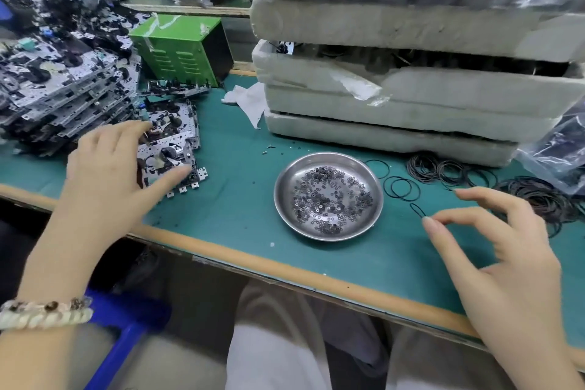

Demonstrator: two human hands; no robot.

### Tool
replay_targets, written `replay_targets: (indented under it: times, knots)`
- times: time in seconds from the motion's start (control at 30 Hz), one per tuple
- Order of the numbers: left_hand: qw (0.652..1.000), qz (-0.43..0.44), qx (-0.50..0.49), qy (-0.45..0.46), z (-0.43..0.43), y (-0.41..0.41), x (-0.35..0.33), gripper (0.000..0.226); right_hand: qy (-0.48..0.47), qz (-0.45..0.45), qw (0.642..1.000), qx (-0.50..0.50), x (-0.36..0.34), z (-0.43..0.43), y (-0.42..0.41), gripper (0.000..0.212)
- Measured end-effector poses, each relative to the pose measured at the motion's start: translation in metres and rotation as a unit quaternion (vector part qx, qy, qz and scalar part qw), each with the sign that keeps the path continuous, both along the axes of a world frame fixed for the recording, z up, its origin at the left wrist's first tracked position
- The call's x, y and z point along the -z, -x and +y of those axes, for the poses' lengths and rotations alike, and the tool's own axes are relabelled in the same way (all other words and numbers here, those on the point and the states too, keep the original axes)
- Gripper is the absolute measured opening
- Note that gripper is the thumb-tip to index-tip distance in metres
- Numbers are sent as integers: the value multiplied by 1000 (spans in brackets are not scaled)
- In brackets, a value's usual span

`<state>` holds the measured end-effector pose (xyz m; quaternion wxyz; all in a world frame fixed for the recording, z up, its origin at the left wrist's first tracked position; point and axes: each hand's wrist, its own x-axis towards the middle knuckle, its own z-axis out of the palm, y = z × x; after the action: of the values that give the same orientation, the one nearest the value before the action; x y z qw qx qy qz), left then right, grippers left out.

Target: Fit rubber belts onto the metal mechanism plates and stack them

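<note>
One rubber belt is pinched between the thumb and forefinger tips of my right hand, just above the green table at near right, beside the steel dish. It looks thin, light and limp, so I judge a fingertip pinch suits it, though it could slip free when stretched. My left hand rests with fingers spread over the top mechanism plate at near left, not plainly closed around it; that plate looks stiff, with small delicate parts, so I would hold it by its edges.
</note>
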<state>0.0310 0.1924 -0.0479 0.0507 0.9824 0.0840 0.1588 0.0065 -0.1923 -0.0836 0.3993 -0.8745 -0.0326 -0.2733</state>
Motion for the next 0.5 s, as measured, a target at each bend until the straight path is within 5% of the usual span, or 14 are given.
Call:
replay_targets:
  times: [0.23,0.5]
  knots:
    - [998,9,-6,59,12,-21,-5,54,-69,-6,998,15,3,-8,4,7]
    - [998,-49,-28,-1,26,-38,-7,19,-86,9,996,17,1,-8,3,9]
